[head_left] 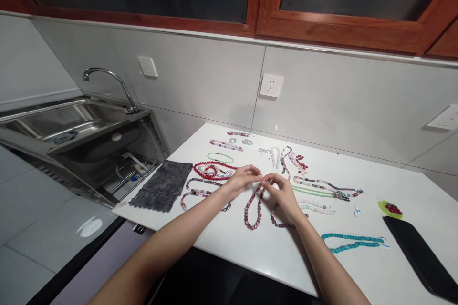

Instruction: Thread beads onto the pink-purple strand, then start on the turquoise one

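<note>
My left hand (242, 177) and my right hand (282, 190) meet over the middle of a white table (250, 248). Both pinch the top of a dark red bead strand (253, 210) that hangs down in a loop onto the table. Just left of my left hand lies a bright red bead string (211, 170). A mixed purple strand (200, 193) lies under my left forearm. Right of my right hand lie green and multicoloured strands (322, 188).
A grey knitted cloth (162, 186) lies at the table's left edge. A turquoise strand (352, 242), a green dish with red beads (390, 208) and a black flat object (420, 257) sit at the right. A steel sink (67, 121) with a tap stands at the left.
</note>
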`<state>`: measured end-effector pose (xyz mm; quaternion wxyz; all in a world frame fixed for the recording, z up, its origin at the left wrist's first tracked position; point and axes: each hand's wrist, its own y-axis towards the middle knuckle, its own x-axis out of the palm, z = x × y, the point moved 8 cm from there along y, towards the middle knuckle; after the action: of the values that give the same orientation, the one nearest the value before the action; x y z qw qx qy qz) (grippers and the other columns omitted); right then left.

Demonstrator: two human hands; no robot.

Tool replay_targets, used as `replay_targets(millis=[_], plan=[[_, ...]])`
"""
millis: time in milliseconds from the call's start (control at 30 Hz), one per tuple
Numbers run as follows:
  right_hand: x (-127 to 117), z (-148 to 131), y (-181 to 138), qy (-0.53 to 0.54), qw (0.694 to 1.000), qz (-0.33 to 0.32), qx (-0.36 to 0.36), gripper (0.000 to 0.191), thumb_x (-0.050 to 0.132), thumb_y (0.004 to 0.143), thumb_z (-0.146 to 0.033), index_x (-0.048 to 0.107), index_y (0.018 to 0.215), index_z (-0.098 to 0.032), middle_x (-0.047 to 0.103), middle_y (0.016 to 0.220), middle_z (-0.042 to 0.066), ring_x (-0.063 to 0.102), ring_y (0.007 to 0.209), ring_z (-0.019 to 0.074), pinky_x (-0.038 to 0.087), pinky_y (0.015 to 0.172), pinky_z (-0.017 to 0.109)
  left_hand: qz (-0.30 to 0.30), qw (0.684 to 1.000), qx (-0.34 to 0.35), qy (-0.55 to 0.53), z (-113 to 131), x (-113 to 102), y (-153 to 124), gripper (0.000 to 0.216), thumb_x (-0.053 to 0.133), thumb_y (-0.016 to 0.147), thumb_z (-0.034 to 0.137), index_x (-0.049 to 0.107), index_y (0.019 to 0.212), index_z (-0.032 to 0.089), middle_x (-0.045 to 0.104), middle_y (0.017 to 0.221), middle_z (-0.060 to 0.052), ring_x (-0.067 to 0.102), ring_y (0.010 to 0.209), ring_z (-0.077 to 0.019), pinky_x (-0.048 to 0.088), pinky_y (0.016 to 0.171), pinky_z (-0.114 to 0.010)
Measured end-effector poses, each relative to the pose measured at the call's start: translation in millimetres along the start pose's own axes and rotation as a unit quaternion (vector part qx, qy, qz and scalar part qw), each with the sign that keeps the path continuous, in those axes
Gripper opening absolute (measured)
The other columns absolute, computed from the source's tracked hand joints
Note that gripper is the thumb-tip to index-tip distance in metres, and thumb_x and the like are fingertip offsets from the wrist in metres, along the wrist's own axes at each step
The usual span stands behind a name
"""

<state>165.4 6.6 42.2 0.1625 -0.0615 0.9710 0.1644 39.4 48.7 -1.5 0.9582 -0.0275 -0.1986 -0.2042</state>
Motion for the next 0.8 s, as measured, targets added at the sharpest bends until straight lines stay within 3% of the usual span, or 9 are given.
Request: replay_targets(millis=[200,433,800], plan=[[4,0,-1,0.035,0.999,-0.032,0.016,0.016,0.058,0.083,-0.036,0.061,0.081,-0.021,0.063,0.082,0.004,0.057,0.080,0.0201,0.045,0.077,0.034,0.038,0.997,0.037,0.058,3,-7,2,0.034,0.084,0.057,0.027,0.064,0.081,0.015,0.063,0.081,-0.002,0.059,0.075,-0.0107,0.044,0.072,-0.024],[2,-1,-2,0.088,0.994,-0.042,0.047,0.012,0.057,0.081,-0.031,0.061,0.077,-0.020,0.060,0.078,0.002,0.055,0.077,0.0184,0.042,0.075,0.031,0.039,0.988,0.088,0.117,18,-2,-1,0.036,0.084,0.057,0.030,0.062,0.079,0.013,0.065,0.082,-0.005,0.062,0.079,-0.0144,0.048,0.074,-0.027],[2,8,-1,0.121,0.989,-0.042,0.067,0.014,0.060,0.081,-0.032,0.063,0.078,-0.019,0.061,0.080,0.003,0.054,0.079,0.0185,0.040,0.076,0.031,0.051,0.951,0.199,0.232,37,5,-7,0.023,0.078,0.065,0.025,0.063,0.076,0.013,0.067,0.079,-0.005,0.063,0.078,-0.0156,0.049,0.077,-0.029]])
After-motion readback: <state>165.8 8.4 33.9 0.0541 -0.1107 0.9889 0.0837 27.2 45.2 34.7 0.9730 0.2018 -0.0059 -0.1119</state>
